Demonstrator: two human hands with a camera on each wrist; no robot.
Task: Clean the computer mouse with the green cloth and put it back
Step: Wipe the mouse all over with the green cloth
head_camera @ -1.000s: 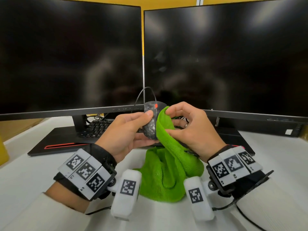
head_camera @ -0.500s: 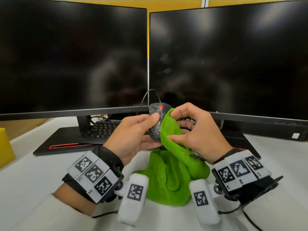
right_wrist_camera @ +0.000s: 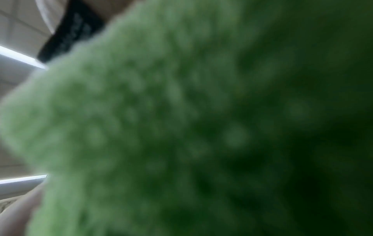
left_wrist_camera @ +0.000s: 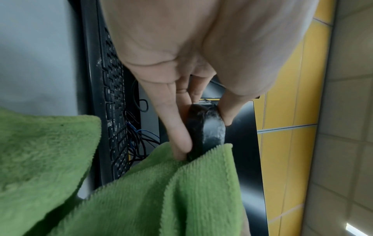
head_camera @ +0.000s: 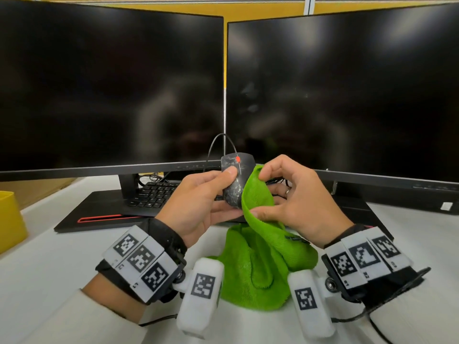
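Note:
A black wired mouse with a red scroll wheel and whitish smears is held upright above the desk. My left hand grips it, thumb on top and fingers beneath; the left wrist view shows the mouse pinched between thumb and fingers. My right hand pinches a fold of the green cloth and presses it against the mouse's right side. The rest of the cloth hangs down onto the desk. Blurred green cloth fills the right wrist view.
Two dark monitors stand side by side behind the hands. A black keyboard lies under them on a dark mat. A yellow object sits at the left edge. The mouse cable loops up behind.
The hands, mouse and cloth hold nearly the same pose. The view has shifted a little, and the cloth fold has slid slightly down the mouse's side.

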